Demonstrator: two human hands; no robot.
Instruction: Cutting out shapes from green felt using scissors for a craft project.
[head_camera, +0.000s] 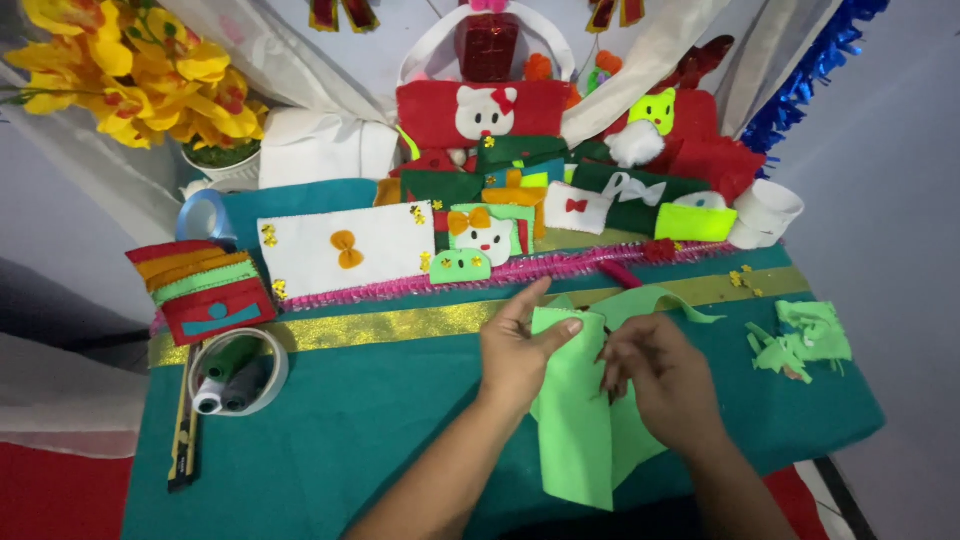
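A light green felt sheet (580, 420) lies on the teal cloth (380, 400) in front of me. My left hand (518, 345) pinches its upper left edge between thumb and fingers. My right hand (660, 375) is closed over the sheet's right side, fingers curled at the edge; whatever small tool it may hold is hidden. A thin curved green strip (665, 298) trails from the sheet toward the right.
Green felt scraps (805, 340) lie at the right. A tape ring holding thread spools (235, 375) and a slim cutter (183, 440) sit at the left. Stacked felt pouches (205, 290), a white felt panel (345, 250), finished felt crafts and yellow flowers (130, 70) fill the back.
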